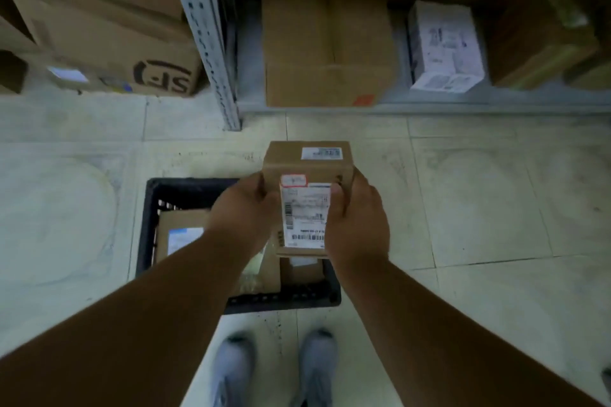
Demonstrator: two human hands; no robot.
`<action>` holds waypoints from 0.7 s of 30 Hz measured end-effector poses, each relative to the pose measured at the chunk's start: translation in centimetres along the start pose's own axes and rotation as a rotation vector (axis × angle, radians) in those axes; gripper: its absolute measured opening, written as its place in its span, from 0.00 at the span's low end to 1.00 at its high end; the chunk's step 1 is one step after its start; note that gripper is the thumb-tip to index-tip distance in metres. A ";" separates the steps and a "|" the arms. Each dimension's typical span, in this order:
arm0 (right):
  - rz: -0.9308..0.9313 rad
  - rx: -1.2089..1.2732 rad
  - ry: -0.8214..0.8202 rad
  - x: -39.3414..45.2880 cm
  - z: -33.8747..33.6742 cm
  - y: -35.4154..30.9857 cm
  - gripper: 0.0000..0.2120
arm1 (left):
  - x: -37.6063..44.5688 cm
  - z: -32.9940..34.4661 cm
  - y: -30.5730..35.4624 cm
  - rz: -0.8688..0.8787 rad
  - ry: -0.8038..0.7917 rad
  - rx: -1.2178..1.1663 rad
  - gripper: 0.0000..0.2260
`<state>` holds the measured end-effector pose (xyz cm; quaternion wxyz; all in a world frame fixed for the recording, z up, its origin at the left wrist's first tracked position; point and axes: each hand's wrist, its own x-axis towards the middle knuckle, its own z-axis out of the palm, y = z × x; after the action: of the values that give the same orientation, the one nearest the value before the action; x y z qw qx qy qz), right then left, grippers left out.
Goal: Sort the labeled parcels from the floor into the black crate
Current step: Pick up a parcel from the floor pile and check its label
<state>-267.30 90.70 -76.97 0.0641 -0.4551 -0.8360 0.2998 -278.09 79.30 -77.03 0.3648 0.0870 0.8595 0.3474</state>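
Note:
I hold a small brown cardboard parcel (309, 175) with a white shipping label on its near face, above the far right part of the black crate (148, 228). My left hand (246, 205) grips its left side and my right hand (358, 221) grips its right side. The crate stands on the tiled floor just in front of my feet. Inside it lies a brown parcel with a blue-white label (180, 235) at the left, and other parcels (297, 269) show under my hands, partly hidden by my forearms.
A grey metal shelf upright (211, 36) stands on the floor ahead. Left of it are stacked cartons, one marked SF (109, 53). On the low shelf at the right sit a large brown carton (327, 43), a white labelled parcel (443, 46) and another brown box (542, 40).

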 end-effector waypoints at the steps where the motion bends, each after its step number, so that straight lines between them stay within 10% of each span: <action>1: 0.008 -0.033 -0.002 0.3 1.9 1.6 0.18 | 1.4 1.7 -1.7 -0.037 -0.006 -0.041 0.08; 7: 0.141 -0.136 -0.091 0.7 12.7 8.6 0.08 | 6.9 9.5 -12.0 -0.126 0.033 0.084 0.04; 21: -0.213 -0.501 -0.235 -0.7 17.8 15.6 0.34 | 10.2 14.6 -17.6 -0.095 0.001 0.163 0.06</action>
<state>-262.35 88.60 -100.06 -0.1161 -0.3286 -0.9287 0.1265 -273.58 78.11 -101.58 0.3719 0.0754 0.8882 0.2589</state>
